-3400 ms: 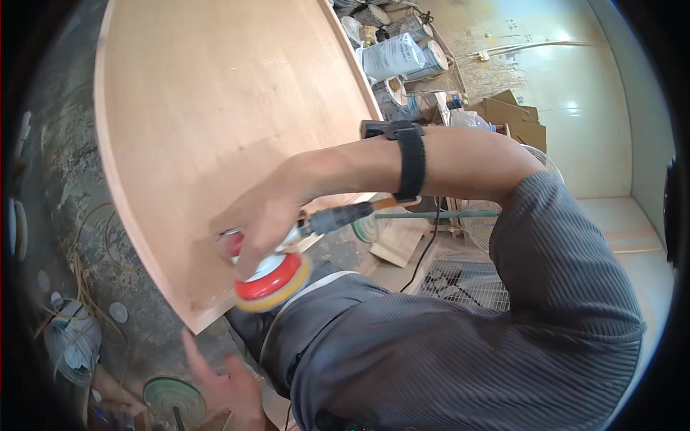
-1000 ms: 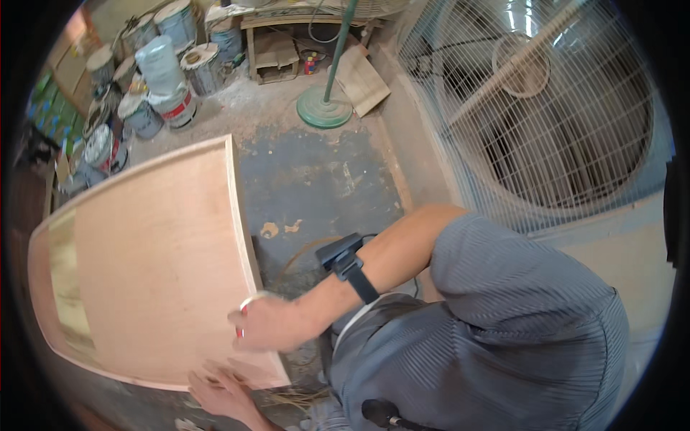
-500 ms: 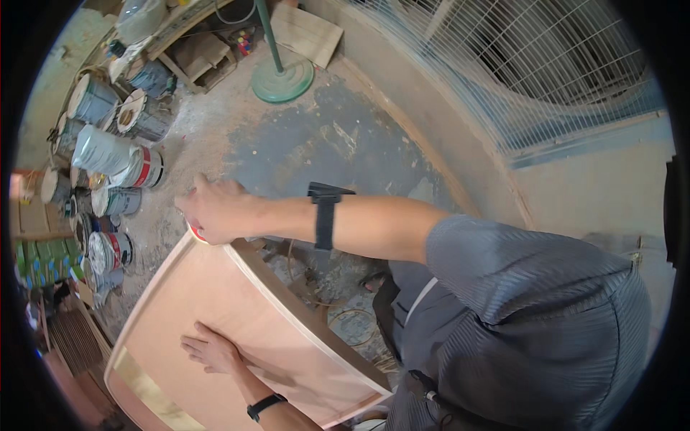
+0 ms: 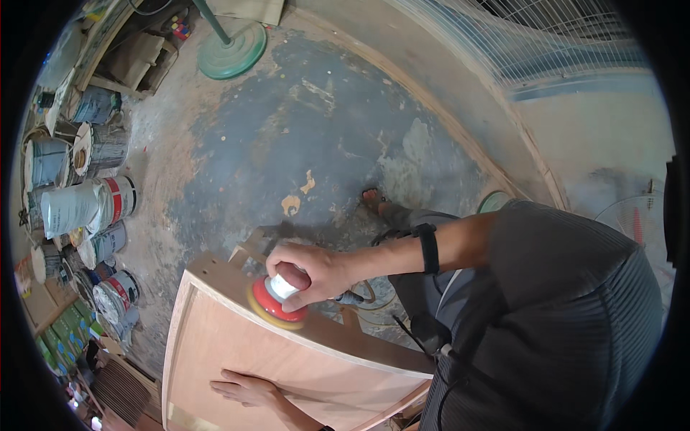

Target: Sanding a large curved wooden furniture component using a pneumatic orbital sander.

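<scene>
My right hand (image 4: 309, 273) is wrapped round a red and white orbital sander (image 4: 277, 298) with a yellowish pad. The pad rests against the long upper edge of a curved wooden panel piece (image 4: 237, 337), which has a raised pale frame. Flat on the panel's face, with fingers spread, lies my left hand (image 4: 248, 389); it holds nothing. Two small dark holes show in the wood near the far corner. Part of the lower panel runs out of the picture.
Paint buckets (image 4: 118, 201) stand along the left side. A green round stand base (image 4: 231, 52) sits on the stained floor at the top. A wire-mesh fan guard (image 4: 575, 50) is at the upper right. A hose (image 4: 370, 293) hangs behind the panel.
My right hand, with the sander, has moved from the panel's far corner along the upper edge toward me. The view has shifted, and my left hand remains flat on the panel.
</scene>
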A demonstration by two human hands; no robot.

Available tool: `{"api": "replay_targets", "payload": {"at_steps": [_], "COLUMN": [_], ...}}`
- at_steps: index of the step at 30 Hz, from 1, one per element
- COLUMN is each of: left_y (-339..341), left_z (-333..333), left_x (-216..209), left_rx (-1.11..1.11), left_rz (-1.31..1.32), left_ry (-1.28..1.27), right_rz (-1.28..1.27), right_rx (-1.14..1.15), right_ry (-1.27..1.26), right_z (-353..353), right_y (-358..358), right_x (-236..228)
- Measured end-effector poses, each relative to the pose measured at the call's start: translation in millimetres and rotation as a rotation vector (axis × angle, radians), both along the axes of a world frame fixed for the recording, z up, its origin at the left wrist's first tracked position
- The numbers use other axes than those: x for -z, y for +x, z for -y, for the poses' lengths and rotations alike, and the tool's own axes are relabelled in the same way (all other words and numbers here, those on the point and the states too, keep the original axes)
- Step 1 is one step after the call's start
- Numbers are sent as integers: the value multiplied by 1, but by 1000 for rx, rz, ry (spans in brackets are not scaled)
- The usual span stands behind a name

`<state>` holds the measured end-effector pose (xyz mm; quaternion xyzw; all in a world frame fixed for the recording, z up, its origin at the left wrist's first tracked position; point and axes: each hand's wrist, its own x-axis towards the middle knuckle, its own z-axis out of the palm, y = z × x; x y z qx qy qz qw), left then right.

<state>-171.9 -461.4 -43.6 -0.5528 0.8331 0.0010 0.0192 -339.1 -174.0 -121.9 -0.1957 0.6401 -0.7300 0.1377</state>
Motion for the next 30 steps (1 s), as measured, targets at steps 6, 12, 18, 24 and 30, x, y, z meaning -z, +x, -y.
{"api": "replay_targets", "payload": {"at_steps": [6,12,18,24,30], "left_y": [3,2,8,-4,5], "left_z": [-1,-2,4,1,0], "left_x": [4,2,5,9,2], "left_rx": [14,-12,7,36,15], "left_rz": [-6,-7,11,28,7], "left_ry": [9,-16,-30,-27,-45], "right_rz": [180,123,138,193,163], "right_rx": [-140,-221,-181,-46,-117], "right_ry": [-58,37,39,-7,8], "right_z": [44,13,20,50,3], "right_y": [-105,-47,-53,-111,2], "right_x": [-30,-21,-33,-6,-7]}}
